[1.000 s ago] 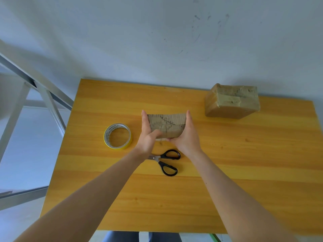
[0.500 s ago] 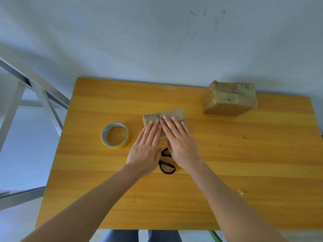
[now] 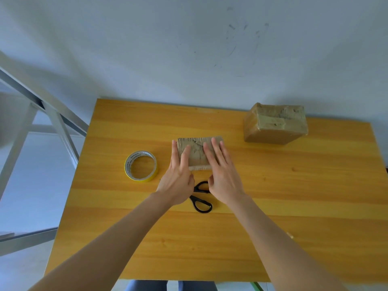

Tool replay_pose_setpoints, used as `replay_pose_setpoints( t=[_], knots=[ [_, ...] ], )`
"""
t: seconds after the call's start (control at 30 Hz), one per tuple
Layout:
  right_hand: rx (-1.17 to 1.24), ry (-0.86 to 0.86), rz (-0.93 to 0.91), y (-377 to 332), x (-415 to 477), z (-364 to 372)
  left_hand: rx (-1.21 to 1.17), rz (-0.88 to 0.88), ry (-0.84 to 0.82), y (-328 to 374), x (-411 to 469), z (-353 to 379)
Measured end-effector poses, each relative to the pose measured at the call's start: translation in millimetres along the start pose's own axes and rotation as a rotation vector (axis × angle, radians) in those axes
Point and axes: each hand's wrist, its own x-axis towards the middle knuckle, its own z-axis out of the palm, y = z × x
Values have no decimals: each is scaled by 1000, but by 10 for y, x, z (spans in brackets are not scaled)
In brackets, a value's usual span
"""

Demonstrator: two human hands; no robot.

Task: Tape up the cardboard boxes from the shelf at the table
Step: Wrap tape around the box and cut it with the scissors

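Note:
A small flat cardboard box (image 3: 197, 151) lies in the middle of the wooden table (image 3: 294, 206). My left hand (image 3: 178, 175) lies flat on its left part, fingers straight, the outer finger running along the box's left edge. My right hand (image 3: 222, 173) presses flat on its right part, fingers straight and spread. A larger cardboard box (image 3: 275, 123), wrapped in tape, stands at the back right of the table. A roll of yellow tape (image 3: 141, 166) lies flat to the left of my left hand. Black-handled scissors (image 3: 200, 196) lie near the box, partly hidden under my hands.
A white wall rises right behind the table. A grey metal shelf frame (image 3: 52, 122) stands to the left of the table. The front and right of the tabletop show bare wood.
A second ago both hands gripped the small box by its sides. They then moved on top of it with flat fingers, and have since slid apart toward its left and right ends.

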Motion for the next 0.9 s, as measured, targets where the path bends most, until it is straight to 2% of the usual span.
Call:
replay_pose_setpoints(
  t=[0.13, 0.27, 0.4, 0.47, 0.57, 0.73, 0.9],
  knots=[
    [-33, -50, 14, -76, 10, -69, -16, -19, -83, -50, -52, -10],
    [-82, -37, 40, -112, 32, -242, 32, 27, 5, -152, -213, -93],
    [-84, 36, 23, -208, 12, -255, 263, -174, 152, -484, -378, -214],
    [-46, 103, -34, -285, 3, -226, 384, -225, 140, -702, -384, -245],
    [14, 149, -123, -440, 6, -167, 497, -193, 76, -859, -351, -319],
    [122, 158, -197, -742, 84, -56, 239, -97, 183, -841, -320, -516],
    [263, 192, -131, -1061, 253, -51, -142, -54, 202, -663, -271, -726]
  ],
)
